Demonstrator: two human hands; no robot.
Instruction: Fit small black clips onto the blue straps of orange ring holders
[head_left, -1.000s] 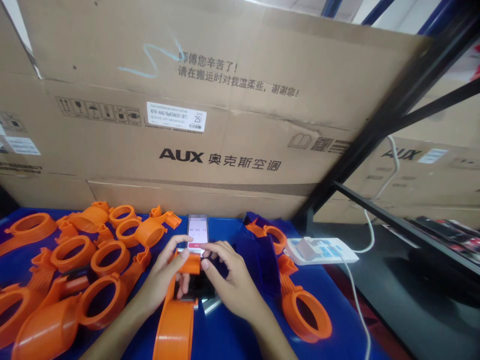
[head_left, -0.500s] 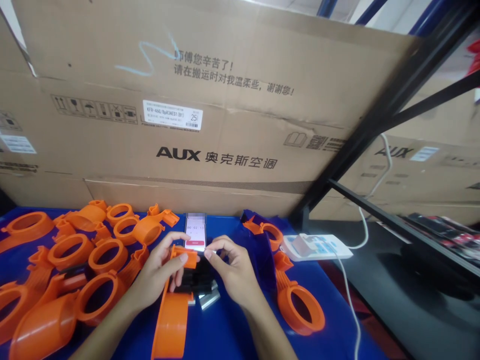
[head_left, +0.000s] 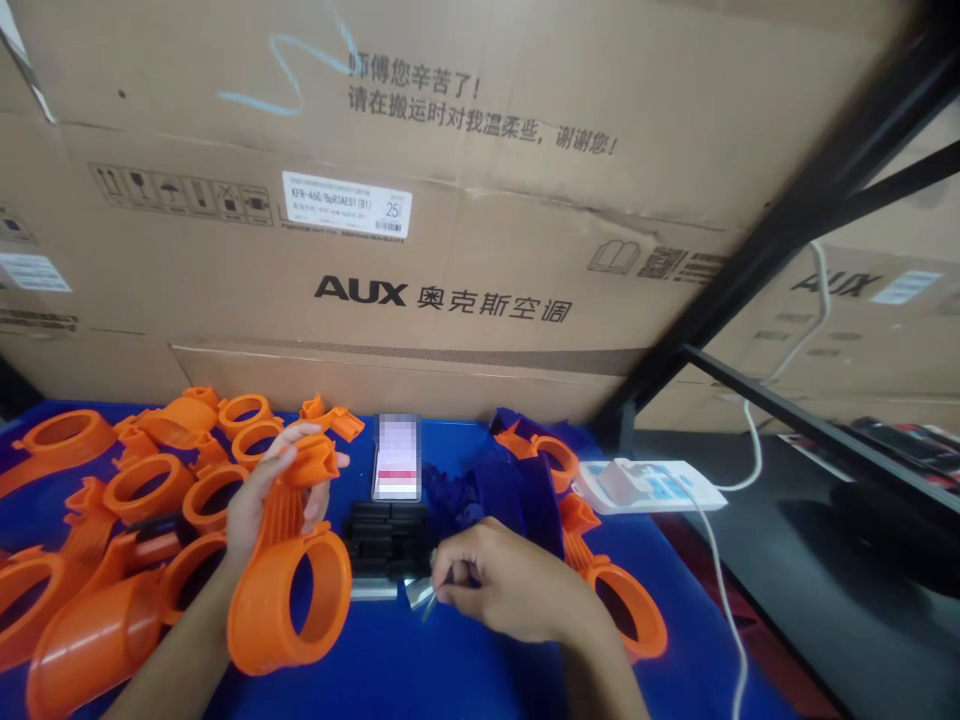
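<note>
My left hand (head_left: pixel 271 495) grips an orange plastic ring part (head_left: pixel 289 580) by its narrow stem and holds it lifted, the big ring end hanging low toward me. My right hand (head_left: pixel 510 585) rests low on the blue table (head_left: pixel 450 670), fingers pinched on a small shiny metal piece (head_left: pixel 421 594). Just beyond the fingertips lies a stack of black blocks (head_left: pixel 386 535). A phone (head_left: pixel 397 460) with a lit screen stands behind the blocks.
Many more orange ring parts (head_left: pixel 142 490) are piled at the left, and a few (head_left: pixel 626 610) lie at the right beside a crumpled blue bag (head_left: pixel 510 480). A white power strip (head_left: pixel 649 485) with its cord sits at the right. A big cardboard box (head_left: pixel 450 200) walls off the back.
My left hand lifted the orange part and swung it left, ring end now facing me. My right hand left the part's stem and dropped to the metal pieces by the black blocks.
</note>
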